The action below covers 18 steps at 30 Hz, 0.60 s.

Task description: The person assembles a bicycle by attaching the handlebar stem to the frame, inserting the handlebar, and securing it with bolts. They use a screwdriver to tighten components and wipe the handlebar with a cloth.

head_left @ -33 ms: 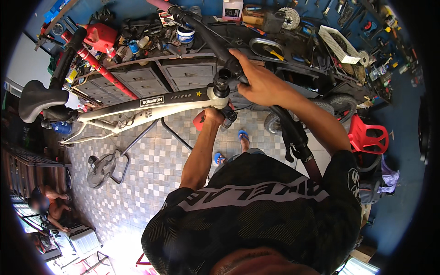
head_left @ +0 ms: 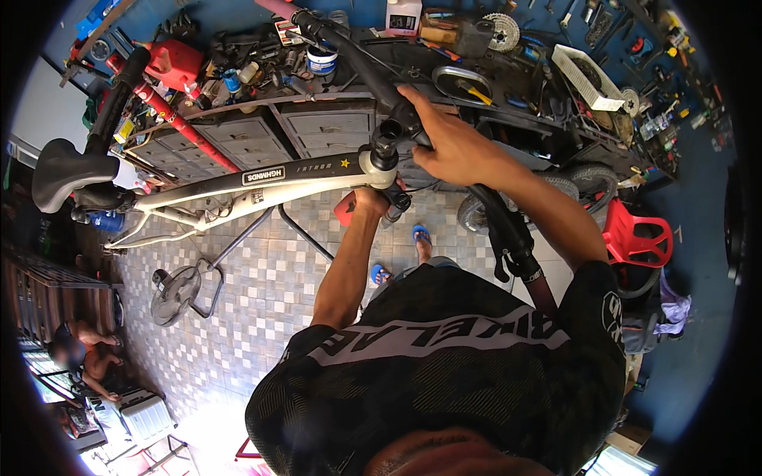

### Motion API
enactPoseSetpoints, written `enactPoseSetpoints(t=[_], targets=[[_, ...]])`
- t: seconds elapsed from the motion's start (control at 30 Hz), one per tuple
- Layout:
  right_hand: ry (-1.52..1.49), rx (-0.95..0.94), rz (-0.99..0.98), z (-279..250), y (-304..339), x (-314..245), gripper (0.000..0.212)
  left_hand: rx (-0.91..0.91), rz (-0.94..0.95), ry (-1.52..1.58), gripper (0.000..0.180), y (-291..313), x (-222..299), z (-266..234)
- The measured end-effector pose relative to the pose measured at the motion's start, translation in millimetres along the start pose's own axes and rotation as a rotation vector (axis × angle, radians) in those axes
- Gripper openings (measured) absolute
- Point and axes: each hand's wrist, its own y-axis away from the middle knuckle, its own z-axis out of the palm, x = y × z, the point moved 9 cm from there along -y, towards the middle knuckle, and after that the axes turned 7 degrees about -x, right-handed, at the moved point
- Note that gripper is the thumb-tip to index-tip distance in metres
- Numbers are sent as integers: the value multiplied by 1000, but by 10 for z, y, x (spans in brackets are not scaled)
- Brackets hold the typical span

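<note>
A black-and-cream bicycle frame is held up off the floor, its head tube in front of me. My left hand reaches under the head tube, fingers closed round the dark fork; part of the grip is hidden. Above it, a black stem sits apart from the open top of the head tube. The black handlebar runs diagonally from far left to near right. My right hand wraps over the bar beside the stem. A black saddle is at the frame's far left end.
A workbench with drawers crowded with tools spans the back. A white basket and a red jerrycan sit on it. A floor fan stands at left, a red chair at right. Another person sits at lower left.
</note>
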Motion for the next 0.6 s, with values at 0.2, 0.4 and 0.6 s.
enactPoseSetpoints(t=[0.2, 0.4, 0.6], targets=[[92, -86, 75, 64, -57, -35, 95, -53, -33, -85, 75, -117, 29, -162], [203, -173, 96, 42, -126, -93, 97, -48, -103, -113, 81, -112, 21, -132], [178, -157, 85, 34, -165, -74, 98, 59, 203, -15, 81, -133, 87, -104]])
